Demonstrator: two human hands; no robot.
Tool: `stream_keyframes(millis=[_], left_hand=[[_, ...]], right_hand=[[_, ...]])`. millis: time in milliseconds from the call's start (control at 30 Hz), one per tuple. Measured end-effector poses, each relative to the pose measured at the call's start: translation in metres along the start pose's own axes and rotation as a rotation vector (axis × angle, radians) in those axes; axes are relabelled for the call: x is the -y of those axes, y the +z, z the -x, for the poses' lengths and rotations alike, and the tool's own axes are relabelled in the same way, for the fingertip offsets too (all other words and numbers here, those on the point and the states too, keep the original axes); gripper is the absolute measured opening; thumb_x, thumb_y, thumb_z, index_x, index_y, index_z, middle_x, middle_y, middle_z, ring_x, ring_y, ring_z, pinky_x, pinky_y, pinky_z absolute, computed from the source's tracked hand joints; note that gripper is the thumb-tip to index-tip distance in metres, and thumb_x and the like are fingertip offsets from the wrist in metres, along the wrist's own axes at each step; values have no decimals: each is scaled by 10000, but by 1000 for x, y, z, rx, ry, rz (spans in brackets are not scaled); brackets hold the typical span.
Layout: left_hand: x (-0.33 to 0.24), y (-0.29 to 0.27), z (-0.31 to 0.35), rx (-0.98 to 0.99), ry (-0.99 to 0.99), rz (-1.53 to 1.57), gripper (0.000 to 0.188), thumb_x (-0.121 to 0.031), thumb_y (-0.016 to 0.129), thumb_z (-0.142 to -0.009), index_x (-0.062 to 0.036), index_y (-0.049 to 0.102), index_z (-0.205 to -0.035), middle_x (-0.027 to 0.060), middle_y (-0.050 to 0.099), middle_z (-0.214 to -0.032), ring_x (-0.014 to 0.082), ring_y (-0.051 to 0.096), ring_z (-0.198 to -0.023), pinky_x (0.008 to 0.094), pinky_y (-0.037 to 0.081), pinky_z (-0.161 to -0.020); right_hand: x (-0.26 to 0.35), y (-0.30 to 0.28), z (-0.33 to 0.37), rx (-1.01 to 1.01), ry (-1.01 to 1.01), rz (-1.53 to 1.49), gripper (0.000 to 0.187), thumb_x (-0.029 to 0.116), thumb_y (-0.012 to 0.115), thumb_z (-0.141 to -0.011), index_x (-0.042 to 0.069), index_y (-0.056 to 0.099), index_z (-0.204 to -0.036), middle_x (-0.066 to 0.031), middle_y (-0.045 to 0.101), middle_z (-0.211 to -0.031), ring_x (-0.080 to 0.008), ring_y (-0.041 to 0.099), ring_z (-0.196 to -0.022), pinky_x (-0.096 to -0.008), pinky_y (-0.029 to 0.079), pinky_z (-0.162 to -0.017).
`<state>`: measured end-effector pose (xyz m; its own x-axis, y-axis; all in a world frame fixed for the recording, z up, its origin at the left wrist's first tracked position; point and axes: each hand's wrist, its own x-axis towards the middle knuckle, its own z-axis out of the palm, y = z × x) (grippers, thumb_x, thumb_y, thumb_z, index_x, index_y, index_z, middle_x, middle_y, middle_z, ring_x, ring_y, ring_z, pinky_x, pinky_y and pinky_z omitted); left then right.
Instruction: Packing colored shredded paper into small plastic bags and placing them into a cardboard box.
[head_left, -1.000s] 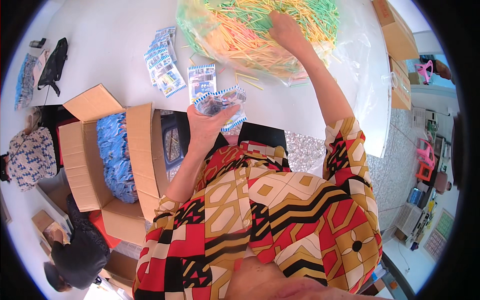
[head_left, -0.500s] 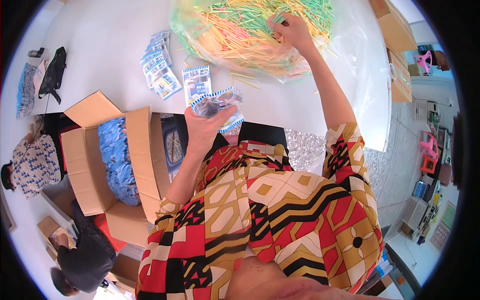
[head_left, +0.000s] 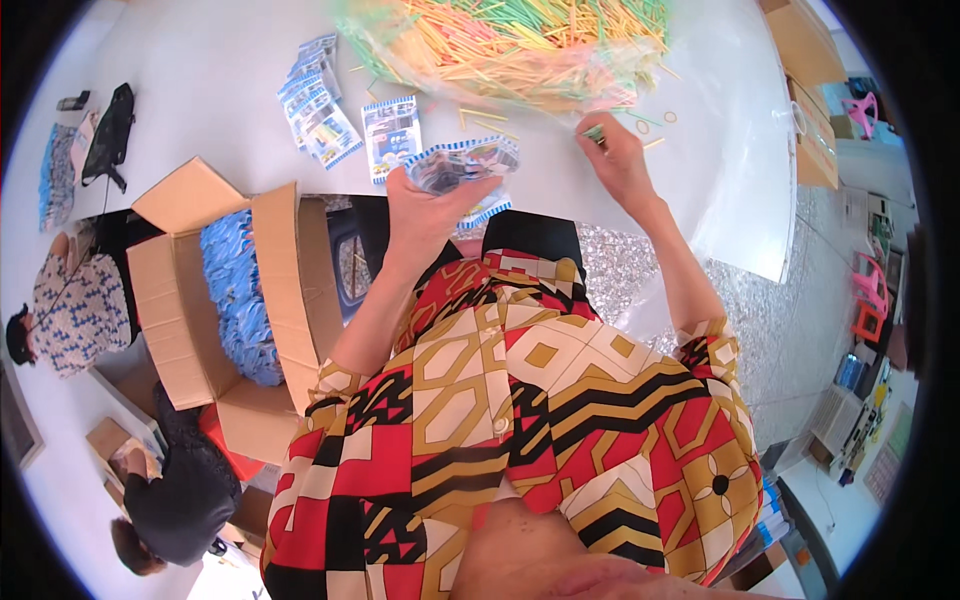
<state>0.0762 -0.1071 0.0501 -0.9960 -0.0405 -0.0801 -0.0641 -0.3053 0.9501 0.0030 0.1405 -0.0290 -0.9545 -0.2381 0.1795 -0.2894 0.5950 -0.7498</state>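
Note:
My left hand (head_left: 425, 215) grips a small blue-and-white plastic packet (head_left: 485, 155), its mouth gaping, above the table's near edge. To its right, my right hand (head_left: 622, 165) is closed around a small bunch of thin green sticks (head_left: 596, 133), only their ends showing. Beyond both hands lies a large clear plastic bag (head_left: 590, 75) heaped with thin green, yellow, orange and pink sticks (head_left: 500, 35). A matching flat packet (head_left: 392, 140) rests on the table beside my left hand. Farther left, several more packets (head_left: 318, 105) overlap in a row.
An open cardboard box (head_left: 285, 300) full of blue packets (head_left: 240, 300) stands left of my left forearm. Loose sticks (head_left: 485, 115) lie on the white table (head_left: 220, 90). Cardboard boxes (head_left: 815, 140) are at the right. Two people (head_left: 85, 300) are at the far left.
My right hand has drawn back from the stick heap toward me, carrying the green sticks. The packet in my left hand has shifted slightly right and away from me.

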Motion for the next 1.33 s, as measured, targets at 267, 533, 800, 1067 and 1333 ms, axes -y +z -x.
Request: stream_keyframes(millis=[267,533,800,1067,1333], left_hand=[[3,-1,2,-4,30,-56,185,3,713,-730,45,654,-901,48,665,-835,71,599,-704,215,490,-634],[3,-5,0,31,38,-95,147,-23,707,-746,16,663,-882,20,659,-798,58,579,-677,213,478,-612],[7,-5,-6,52,45,-119,131,-42,709,-757,9,661,-868,5,645,-763,46,564,-661,204,461,-588],[5,-4,-14,67,98,-126,136,-60,721,-760,8,665,-863,1,647,-763,46,564,-667,205,461,-595],[3,-1,-15,91,127,-60,154,-46,726,-755,-3,670,-892,9,662,-815,53,585,-710,204,485,-644]], right_hand=[[117,-41,-32,232,-62,-783,102,56,593,-868,48,562,-965,-20,575,-916,-60,527,-714,-206,438,-588],[146,-30,-38,442,-233,-619,81,56,572,-885,43,554,-963,14,559,-929,-50,514,-754,-203,441,-655],[155,-36,-43,506,-248,-343,96,56,585,-875,44,571,-969,19,553,-934,-53,516,-774,-216,447,-689],[158,-43,-51,465,-319,-262,251,147,483,-938,60,570,-1157,18,579,-941,-43,472,-712,-179,401,-611],[159,-41,-53,291,-351,-244,346,226,378,-984,79,507,-1270,-54,627,-1026,-91,492,-734,-221,421,-663]])
